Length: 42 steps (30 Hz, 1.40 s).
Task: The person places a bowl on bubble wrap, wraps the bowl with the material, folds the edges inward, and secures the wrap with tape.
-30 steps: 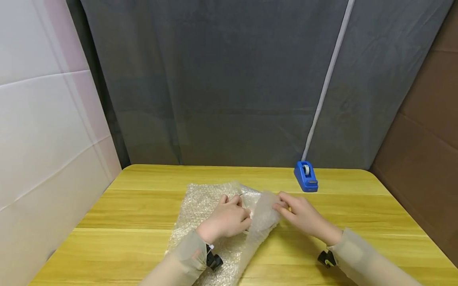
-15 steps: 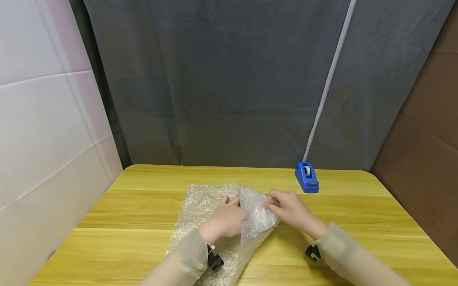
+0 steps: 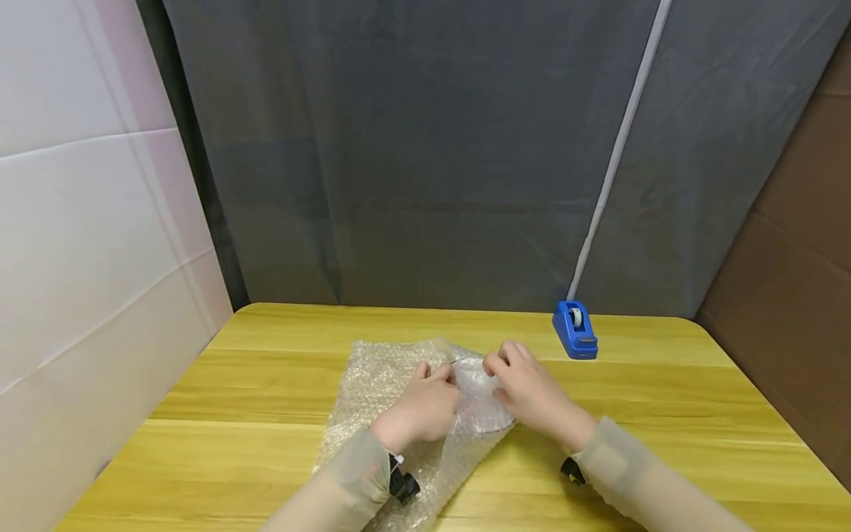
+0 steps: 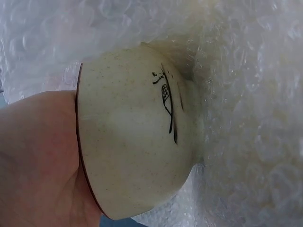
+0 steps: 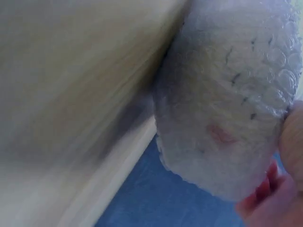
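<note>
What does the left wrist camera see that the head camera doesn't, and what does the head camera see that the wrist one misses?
Only the left wrist view shows the dark drawing painted on the side of the pale bowl, up close.

Only the head view shows the blue tape dispenser, the yellow wooden table, the dark curtain and the right hand.

Both show bubble wrap and the left hand.
</note>
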### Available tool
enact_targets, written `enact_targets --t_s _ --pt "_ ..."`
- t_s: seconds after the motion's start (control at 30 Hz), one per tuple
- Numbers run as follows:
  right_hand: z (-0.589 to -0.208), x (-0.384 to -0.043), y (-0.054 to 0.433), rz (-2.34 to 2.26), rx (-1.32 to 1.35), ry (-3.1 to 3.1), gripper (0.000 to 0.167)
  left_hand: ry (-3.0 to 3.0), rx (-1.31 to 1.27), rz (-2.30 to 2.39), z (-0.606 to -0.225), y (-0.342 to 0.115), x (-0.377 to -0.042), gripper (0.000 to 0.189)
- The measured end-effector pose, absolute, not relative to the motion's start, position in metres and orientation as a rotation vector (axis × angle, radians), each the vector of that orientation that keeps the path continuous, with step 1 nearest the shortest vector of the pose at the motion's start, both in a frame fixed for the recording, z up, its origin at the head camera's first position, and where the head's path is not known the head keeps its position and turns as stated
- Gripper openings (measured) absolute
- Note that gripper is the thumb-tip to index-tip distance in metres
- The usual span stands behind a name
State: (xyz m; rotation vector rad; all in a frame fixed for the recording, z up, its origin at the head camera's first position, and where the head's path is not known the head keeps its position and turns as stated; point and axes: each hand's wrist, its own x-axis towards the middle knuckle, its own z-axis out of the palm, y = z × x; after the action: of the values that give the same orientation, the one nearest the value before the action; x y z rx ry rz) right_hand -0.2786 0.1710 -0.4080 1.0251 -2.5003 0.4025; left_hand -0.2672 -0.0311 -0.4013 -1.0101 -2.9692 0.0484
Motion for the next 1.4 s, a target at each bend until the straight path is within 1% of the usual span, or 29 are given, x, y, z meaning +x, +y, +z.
enact_targets --t_s 0.07,0.2,0.37,0.6,0.73,0.9,1.07,1.2,1.3,1.4 --pt "-0.407 -0.279 0.170 0.320 1.140 -2.462 0.026 -2.969 -1.012 0.045 -0.402 -0.031 -0.267 0.034" --pt "-0.406 -0.281 0.169 0.174 1.334 -2.414 0.028 -2.966 -1.022 0.034 -0.401 -0.030 -0.267 0.037" --pt "-0.405 -0.283 0.170 0.092 1.417 -2.451 0.026 -2.940 -1.051 0.046 -0.402 -0.029 -0.268 0.036" --pt "-0.402 -0.276 0.169 0.071 1.366 -2.557 0.020 -2.915 -1.060 0.051 -0.401 -0.028 -0.267 0.030" --pt "-0.401 -0.267 0.168 0.019 1.304 -2.663 0.021 -2.937 -1.062 0.026 -0.400 -0.029 -0.268 0.029" --pt "-0.401 -0.257 0.166 0.056 1.225 -2.788 0.032 -2.978 -1.063 0.021 -0.398 -0.032 -0.269 0.027" --pt "-0.399 -0.254 0.163 0.108 1.198 -2.819 0.031 -2.973 -1.089 -0.005 -0.398 -0.036 -0.270 0.029" --pt "-0.399 -0.254 0.162 0.141 1.179 -2.842 0.031 -2.925 -1.152 -0.157 -0.395 -0.041 -0.273 0.027" --pt "-0.398 -0.254 0.162 0.165 1.161 -2.865 0.031 -2.854 -1.222 -0.383 -0.386 -0.049 -0.277 0.023" --pt "-0.397 -0.254 0.162 0.182 1.143 -2.879 0.031 -2.783 -1.221 -0.614 -0.373 -0.061 -0.282 0.020"
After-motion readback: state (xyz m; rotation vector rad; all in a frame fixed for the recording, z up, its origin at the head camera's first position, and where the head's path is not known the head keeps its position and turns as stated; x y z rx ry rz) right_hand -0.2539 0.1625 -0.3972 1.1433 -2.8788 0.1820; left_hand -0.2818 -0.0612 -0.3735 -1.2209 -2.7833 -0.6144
